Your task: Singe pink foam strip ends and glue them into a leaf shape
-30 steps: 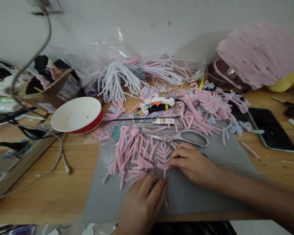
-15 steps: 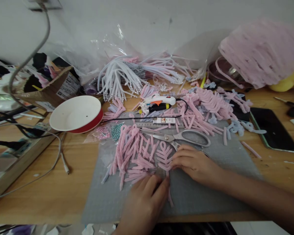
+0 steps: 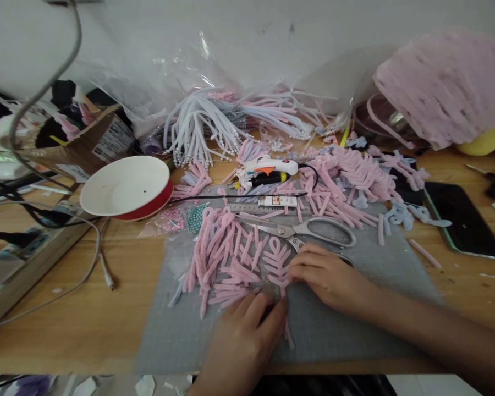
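A pink pipe-cleaner leaf shape (image 3: 275, 263) lies on the grey cutting mat (image 3: 334, 330). My right hand (image 3: 325, 275) rests on the mat with its fingers curled together, the fingertips pressing the right side of the leaf. My left hand (image 3: 243, 341) sits at the near edge, fingers bent and pinched around the leaf's pink stem (image 3: 287, 333) near its lower end. A heap of cut pink pipe-cleaner pieces (image 3: 218, 250) lies just left of the leaf. Metal scissors (image 3: 309, 231) lie right behind my right hand.
A white glue gun (image 3: 272, 168) and a ruler (image 3: 268, 208) lie beyond the scissors. A red-and-white ribbon spool (image 3: 126, 187) sits at the left, a phone (image 3: 462, 220) at the right. White beaded stems (image 3: 198, 132), more pink leaves (image 3: 355, 176) and cables (image 3: 99, 258) crowd the wooden table.
My left hand has shifted slightly right along the stem, and the stem's lower end now shows below my fingers. My right hand has stayed on the leaf.
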The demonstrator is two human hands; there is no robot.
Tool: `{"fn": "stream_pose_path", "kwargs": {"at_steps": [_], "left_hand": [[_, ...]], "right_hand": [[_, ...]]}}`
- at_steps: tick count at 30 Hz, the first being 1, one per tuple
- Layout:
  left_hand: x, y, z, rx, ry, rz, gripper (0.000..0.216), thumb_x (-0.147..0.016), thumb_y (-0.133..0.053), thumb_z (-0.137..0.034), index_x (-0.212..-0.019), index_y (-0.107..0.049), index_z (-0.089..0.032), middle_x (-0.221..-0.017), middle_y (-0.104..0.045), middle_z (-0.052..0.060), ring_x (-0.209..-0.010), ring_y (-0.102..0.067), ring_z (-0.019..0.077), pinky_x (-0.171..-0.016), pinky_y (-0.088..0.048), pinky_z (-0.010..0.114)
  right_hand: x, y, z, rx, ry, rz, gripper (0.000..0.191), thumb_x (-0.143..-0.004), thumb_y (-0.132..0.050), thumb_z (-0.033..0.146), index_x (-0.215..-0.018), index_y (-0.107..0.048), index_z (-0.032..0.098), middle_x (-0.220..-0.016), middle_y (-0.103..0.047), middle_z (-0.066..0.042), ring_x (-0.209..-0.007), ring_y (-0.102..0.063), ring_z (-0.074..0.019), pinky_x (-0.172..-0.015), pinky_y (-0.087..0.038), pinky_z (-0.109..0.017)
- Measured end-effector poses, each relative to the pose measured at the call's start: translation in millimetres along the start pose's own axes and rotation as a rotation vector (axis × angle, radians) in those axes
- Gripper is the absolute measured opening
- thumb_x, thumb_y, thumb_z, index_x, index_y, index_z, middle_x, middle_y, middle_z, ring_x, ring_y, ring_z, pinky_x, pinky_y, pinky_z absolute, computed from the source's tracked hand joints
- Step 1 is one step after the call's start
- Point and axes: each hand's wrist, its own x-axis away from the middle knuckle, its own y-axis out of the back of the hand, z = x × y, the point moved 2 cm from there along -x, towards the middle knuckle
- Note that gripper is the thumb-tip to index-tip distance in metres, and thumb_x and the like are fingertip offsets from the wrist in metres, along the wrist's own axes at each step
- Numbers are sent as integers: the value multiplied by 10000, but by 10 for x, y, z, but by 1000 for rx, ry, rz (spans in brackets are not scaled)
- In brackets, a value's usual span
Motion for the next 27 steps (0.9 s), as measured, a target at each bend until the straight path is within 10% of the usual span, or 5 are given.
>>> {"fn": "stream_pose_path", "kwargs": {"at_steps": [27], "left_hand": [[22,12,-4,-107,29,-23,229,-832,-499,-232,-1038,-596,-258,-1064,-595,37,-875,-505,198,-724,-436,335]], "right_hand": [[-19,-18,32,146,31,43,258,-791,-426,25,-922,-616,143,-880,-582,-73,-879,-433,-179,-802,-389,-316]]}}
